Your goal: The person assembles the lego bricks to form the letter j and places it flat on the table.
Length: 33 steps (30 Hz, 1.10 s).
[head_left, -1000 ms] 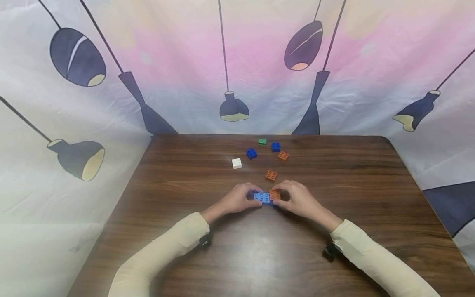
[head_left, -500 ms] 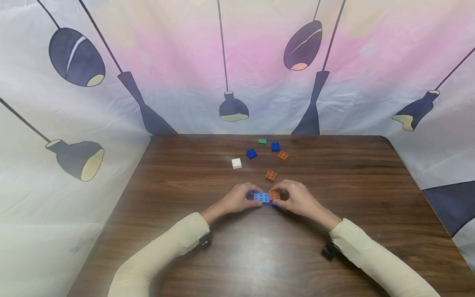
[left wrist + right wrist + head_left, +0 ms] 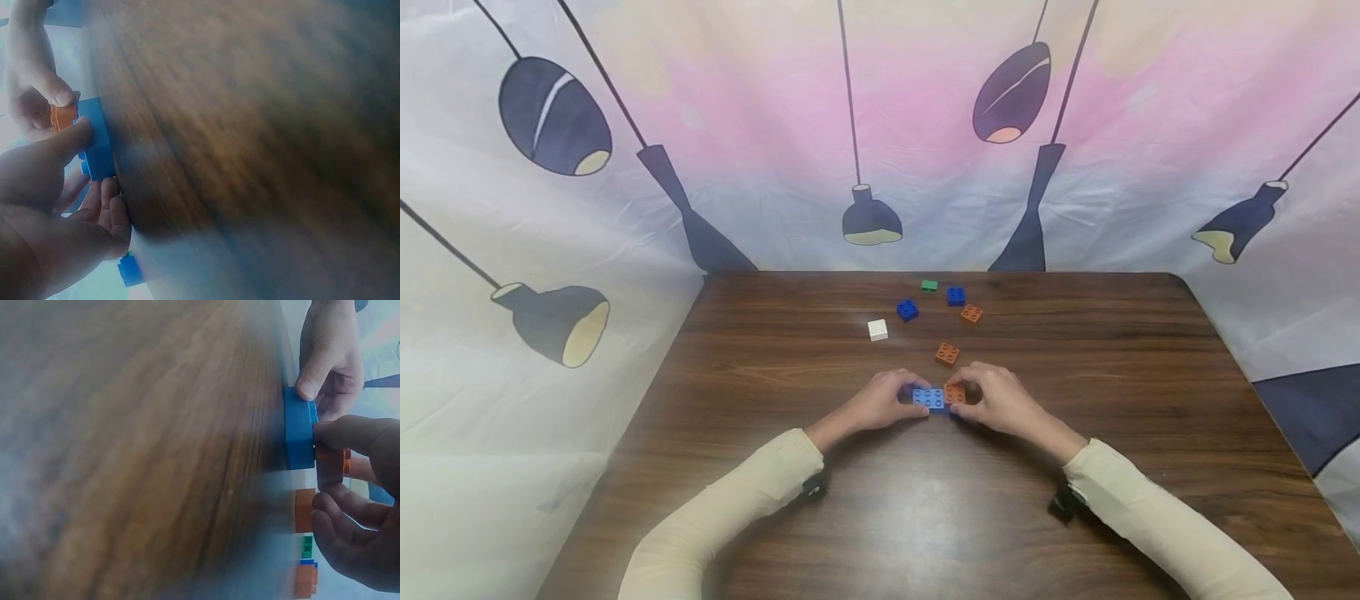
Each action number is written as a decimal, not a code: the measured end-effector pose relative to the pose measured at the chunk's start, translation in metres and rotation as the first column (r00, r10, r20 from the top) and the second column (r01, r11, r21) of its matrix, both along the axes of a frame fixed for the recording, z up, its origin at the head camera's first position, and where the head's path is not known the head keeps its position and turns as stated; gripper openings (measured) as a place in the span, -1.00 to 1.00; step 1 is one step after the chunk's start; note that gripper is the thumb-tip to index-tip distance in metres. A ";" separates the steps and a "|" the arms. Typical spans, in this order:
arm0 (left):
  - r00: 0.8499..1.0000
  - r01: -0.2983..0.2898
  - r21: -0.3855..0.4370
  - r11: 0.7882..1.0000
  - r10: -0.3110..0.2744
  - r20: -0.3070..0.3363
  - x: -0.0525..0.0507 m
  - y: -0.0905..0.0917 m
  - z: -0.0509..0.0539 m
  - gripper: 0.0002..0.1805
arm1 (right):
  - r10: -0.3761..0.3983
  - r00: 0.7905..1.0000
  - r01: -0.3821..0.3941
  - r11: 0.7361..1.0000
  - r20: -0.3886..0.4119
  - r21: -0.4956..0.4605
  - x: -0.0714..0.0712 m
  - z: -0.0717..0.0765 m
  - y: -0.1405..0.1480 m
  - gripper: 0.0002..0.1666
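On the wooden table lies a blue brick (image 3: 928, 398) (image 3: 99, 140) (image 3: 300, 431) with studs showing on its left part. An orange brick (image 3: 954, 393) (image 3: 64, 117) (image 3: 330, 464) sits on top of its right end. My left hand (image 3: 880, 402) (image 3: 50, 234) pinches the blue brick at the left end between thumb and fingers. The thumb and fingers of my right hand (image 3: 1009, 406) (image 3: 378, 550) grip the orange brick; whether the two bricks are fully pressed together I cannot tell.
Beyond the hands lie a second orange brick (image 3: 947, 354), a white brick (image 3: 877, 330), two dark blue bricks (image 3: 907, 310) (image 3: 956, 297), a third orange brick (image 3: 972, 313) and a green brick (image 3: 929, 286). A printed cloth (image 3: 797, 125) hangs behind the table (image 3: 760, 350).
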State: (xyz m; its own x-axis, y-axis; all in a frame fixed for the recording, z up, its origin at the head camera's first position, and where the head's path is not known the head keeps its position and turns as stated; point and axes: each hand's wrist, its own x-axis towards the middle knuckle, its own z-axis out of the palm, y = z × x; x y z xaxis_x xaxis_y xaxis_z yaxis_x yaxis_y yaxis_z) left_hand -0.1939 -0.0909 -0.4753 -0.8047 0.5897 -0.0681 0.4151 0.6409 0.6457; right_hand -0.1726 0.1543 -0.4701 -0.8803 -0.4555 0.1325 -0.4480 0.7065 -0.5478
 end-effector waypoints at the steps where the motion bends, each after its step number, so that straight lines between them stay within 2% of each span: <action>1: 1.000 -0.002 -0.001 1.000 0.002 0.003 0.000 0.000 0.000 -0.57 | -0.003 1.000 0.003 1.000 0.004 -0.001 0.000 0.000 -0.001 -0.64; 13: 1.000 0.003 0.002 1.000 -0.003 -0.010 -0.001 0.000 0.000 -0.58 | -0.019 1.000 0.020 1.000 0.013 -0.022 0.001 -0.003 -0.002 -0.62; 22: 1.000 0.006 0.008 1.000 -0.006 -0.007 -0.001 0.001 -0.002 -0.58 | 0.000 0.999 0.000 1.000 0.034 0.001 -0.002 -0.007 0.000 -0.39; 33: 0.999 0.026 0.022 0.999 -0.025 -0.027 -0.001 0.000 -0.001 -0.59 | 0.011 0.996 -0.009 1.000 0.084 -0.023 -0.010 -0.014 -0.004 -0.43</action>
